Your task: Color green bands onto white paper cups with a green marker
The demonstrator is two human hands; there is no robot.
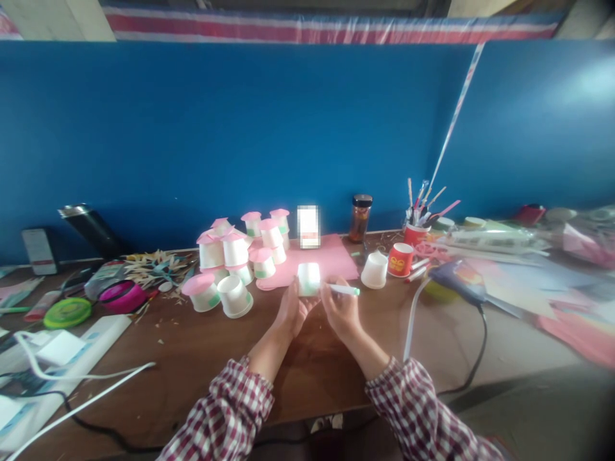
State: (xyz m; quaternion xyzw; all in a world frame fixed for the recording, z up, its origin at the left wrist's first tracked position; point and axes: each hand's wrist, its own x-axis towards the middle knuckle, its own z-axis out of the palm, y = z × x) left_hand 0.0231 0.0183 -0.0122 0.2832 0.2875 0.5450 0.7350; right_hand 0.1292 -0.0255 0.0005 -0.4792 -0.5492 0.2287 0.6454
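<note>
My left hand [291,312] holds a small white paper cup [308,278] above the brown table [192,365], its fingers wrapped round the cup's lower side. My right hand [340,308] is closed on a white marker with a green cap [344,290], whose inner end touches the cup's right side. Both sleeves are red-and-white checked. A sheet of pink paper [331,256] lies just behind the cup.
A heap of white cups with pink lids [237,256] stands to the left. One upturned white cup [375,269], a red cup [400,259], a pen holder [416,232] and a brown jar [360,218] stand to the right. A glue gun [456,280] with its cable lies at right. Cables and clutter cover the left.
</note>
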